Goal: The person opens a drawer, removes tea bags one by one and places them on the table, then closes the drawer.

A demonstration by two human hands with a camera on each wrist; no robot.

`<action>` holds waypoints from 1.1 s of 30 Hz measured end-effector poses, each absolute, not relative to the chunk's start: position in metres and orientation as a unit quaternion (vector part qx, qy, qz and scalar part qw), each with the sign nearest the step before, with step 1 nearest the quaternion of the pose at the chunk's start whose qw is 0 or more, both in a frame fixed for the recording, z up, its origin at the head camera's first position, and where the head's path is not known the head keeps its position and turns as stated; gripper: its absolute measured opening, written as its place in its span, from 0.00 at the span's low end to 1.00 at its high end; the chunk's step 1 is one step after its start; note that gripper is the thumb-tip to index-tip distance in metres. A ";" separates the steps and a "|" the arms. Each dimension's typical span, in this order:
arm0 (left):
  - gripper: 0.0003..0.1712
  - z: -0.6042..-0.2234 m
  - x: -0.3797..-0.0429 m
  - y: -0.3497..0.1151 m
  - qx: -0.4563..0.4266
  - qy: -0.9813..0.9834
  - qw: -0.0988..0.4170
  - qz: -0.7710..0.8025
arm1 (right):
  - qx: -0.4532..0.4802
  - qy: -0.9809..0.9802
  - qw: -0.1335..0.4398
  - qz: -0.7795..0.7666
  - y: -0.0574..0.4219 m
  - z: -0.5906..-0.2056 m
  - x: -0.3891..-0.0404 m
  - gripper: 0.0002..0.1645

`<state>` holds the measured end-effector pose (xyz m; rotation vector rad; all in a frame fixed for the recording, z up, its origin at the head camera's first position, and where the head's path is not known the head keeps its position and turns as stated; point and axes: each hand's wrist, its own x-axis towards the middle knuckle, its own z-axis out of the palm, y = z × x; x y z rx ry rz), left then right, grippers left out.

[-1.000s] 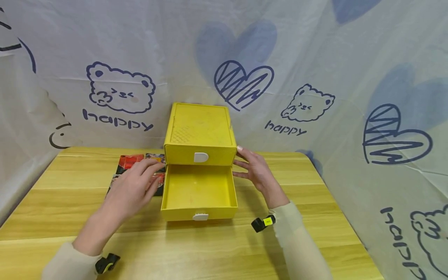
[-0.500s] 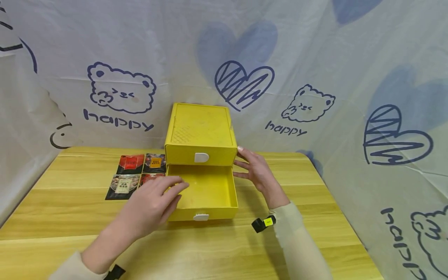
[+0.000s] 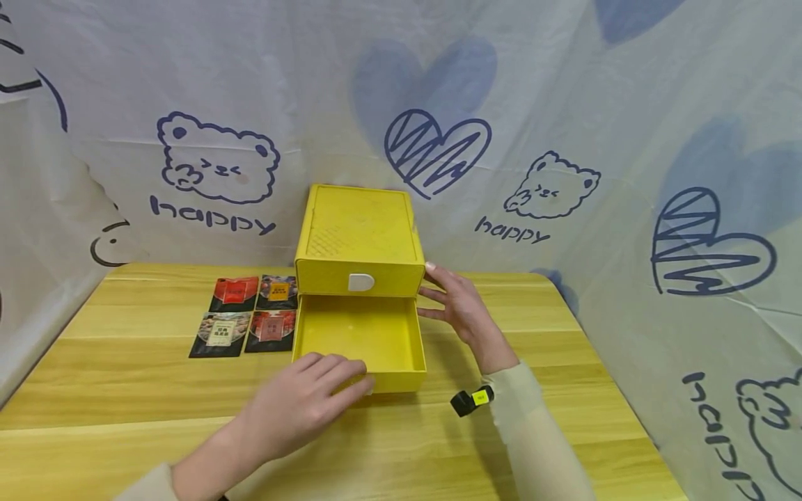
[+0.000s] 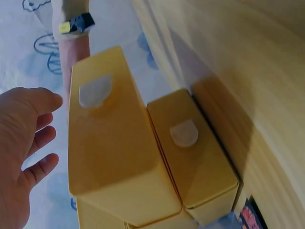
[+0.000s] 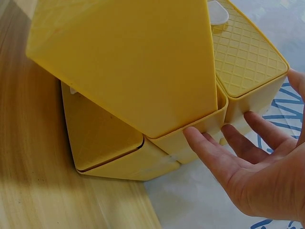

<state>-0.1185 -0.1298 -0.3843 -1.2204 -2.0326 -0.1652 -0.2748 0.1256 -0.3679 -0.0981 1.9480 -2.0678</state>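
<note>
A yellow drawer cabinet (image 3: 360, 223) stands at the back of the table, with a drawer (image 3: 351, 334) pulled out below its top one. Nothing lies on the visible part of that drawer's floor. My left hand (image 3: 307, 403) is at the front left of the pulled-out drawer, overlapping its front and covering its handle in the head view. The left wrist view shows that hand beside the drawer's white handle (image 4: 95, 90), fingers loosely bent and holding nothing. My right hand (image 3: 462, 306) rests its spread fingertips on the cabinet's right side, as the right wrist view also shows.
Several flat, dark food packets lie left of the cabinet in two rows, among them a red-labelled one (image 3: 234, 292) and a cream-labelled one (image 3: 219, 334). A printed white cloth (image 3: 332, 90) hangs behind the wooden table (image 3: 125, 390).
My left hand has moved from above the packets, across the open drawer's left side, toward me to its front, uncovering the packets. The right hand, cabinet and drawer have stayed put.
</note>
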 end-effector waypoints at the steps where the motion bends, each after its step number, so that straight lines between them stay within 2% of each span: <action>1: 0.26 -0.386 -0.117 -0.129 -0.478 -0.797 0.365 -0.051 | -0.034 0.678 0.149 -0.719 0.126 -0.368 -0.275 0.43; 5: 0.29 -0.394 -0.114 -0.124 -0.486 -0.809 0.331 -0.027 | -0.035 0.678 0.149 -0.719 0.126 -0.369 -0.275 0.43; 9: 0.28 -0.401 -0.113 -0.118 -0.488 -0.810 0.326 -0.014 | -0.034 0.679 0.148 -0.718 0.126 -0.369 -0.276 0.42; 22: 0.32 -0.415 -0.114 -0.108 -0.460 -0.800 0.373 0.096 | -0.032 0.679 0.145 -0.719 0.126 -0.368 -0.275 0.40; 33: 0.33 -0.421 -0.113 -0.107 -0.451 -0.815 0.349 0.105 | -0.035 0.676 0.145 -0.722 0.126 -0.369 -0.275 0.40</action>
